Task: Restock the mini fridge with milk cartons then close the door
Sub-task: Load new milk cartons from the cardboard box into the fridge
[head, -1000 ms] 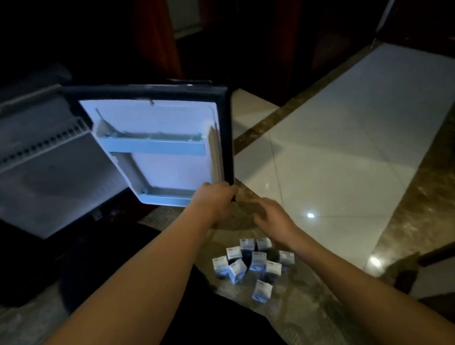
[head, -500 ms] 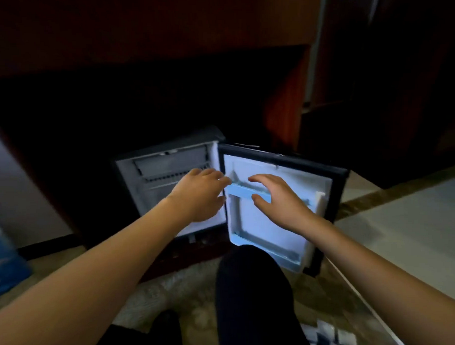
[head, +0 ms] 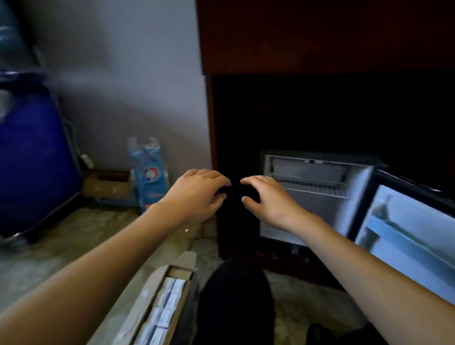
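Note:
The mini fridge (head: pixel 309 192) sits in a dark wooden cabinet, its white interior bare with a wire shelf near the top. Its door (head: pixel 414 240) stands open to the right, showing pale blue door shelves. An open cardboard box (head: pixel 173 275) with several white milk cartons (head: pixel 166 311) lies on the floor at bottom centre-left. My left hand (head: pixel 196 194) and my right hand (head: pixel 268 199) hover side by side in the air left of the fridge opening, fingers loosely curled, holding nothing.
A large blue water container (head: pixel 22 164) stands at the left by the wall. A plastic-wrapped pack (head: pixel 149 175) and a small cardboard box (head: pixel 108 186) sit on the marbled floor near the wall. My dark-clothed knee (head: pixel 236 301) is at bottom centre.
My view has swung left, so the fridge now lies at the right and the carton box has come into view. Both hands have left the door and hang in the air.

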